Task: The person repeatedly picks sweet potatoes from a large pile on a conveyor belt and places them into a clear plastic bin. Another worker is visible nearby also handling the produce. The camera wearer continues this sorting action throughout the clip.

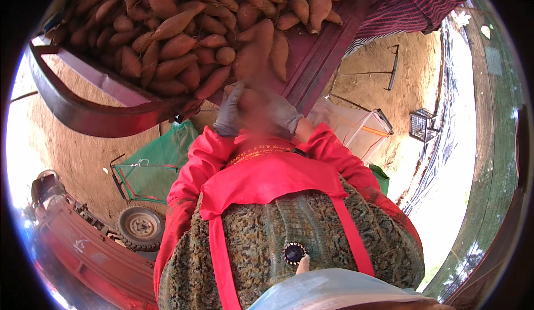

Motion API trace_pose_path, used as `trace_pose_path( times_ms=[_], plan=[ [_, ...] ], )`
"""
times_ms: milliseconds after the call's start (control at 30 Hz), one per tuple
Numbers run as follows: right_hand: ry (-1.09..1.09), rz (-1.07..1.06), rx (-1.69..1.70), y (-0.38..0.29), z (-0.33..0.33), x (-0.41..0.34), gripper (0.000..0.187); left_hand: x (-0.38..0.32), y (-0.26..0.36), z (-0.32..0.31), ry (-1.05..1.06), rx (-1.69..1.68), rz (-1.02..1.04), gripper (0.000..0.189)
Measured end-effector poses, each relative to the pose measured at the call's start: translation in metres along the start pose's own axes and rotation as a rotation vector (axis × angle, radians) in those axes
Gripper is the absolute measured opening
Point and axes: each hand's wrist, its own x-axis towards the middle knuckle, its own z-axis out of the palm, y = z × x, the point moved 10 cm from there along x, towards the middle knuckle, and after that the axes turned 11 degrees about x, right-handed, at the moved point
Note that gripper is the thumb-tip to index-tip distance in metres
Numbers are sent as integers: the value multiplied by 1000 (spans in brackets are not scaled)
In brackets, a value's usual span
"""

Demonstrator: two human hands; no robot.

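My left hand (pixel 230 109), in a grey glove, is closed around a reddish sweet potato (pixel 251 101) in front of the red apron (pixel 267 176). My right hand (pixel 283 111), gloved in grey too, is on the other side of that sweet potato; motion blur hides its fingers, so I cannot tell how it grips. Just beyond both hands lies a large heap of sweet potatoes (pixel 177 45) on a dark red metal bed (pixel 302 45). One long sweet potato (pixel 278 55) lies near the bed's right part.
A curved metal bar (pixel 96 120) juts out at the left. Below it hangs a green mesh bag (pixel 154 172) on a frame; a clear bag (pixel 350 126) hangs at the right. A wheel (pixel 141 227) and red vehicle (pixel 91 255) stand lower left. Another person's striped clothing (pixel 400 5) shows upper right.
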Motion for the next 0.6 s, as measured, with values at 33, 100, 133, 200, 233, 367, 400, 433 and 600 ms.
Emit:
trace_pose_path(
  times_ms=[33, 100, 133, 200, 233, 367, 400, 433, 600],
  plan=[
    [25, 40, 91, 13, -4, -2, 61, -1, -4, -2, 45, -54, -54, 39],
    [-73, 199, -30, 51, 0, -4, 54, -4, 2, 5, 22, 46, -55, 31],
    [-105, 131, -151, 57, 3, 0, 48, -6, 5, 11, -1, 95, -52, 28],
    [-122, -153, -452, 56, 17, 8, 35, -11, 16, 19, -17, 321, 10, 30],
    [-154, -256, -604, 59, 28, 9, 30, -14, 21, 23, -27, 438, 44, 31],
    [-193, -268, -543, 66, 47, 15, 17, -30, 51, 50, -16, 1061, 439, 29],
    [-206, -313, -574, 53, 47, 13, 15, -35, 57, 54, -14, 1130, 520, 29],
    [-243, -250, -650, 48, 44, 17, 14, -42, 63, 56, -12, 1201, 603, 29],
    [78, -204, -974, -53, -35, 81, 20, -56, 45, -24, 232, 371, 6, 30]
  ],
)
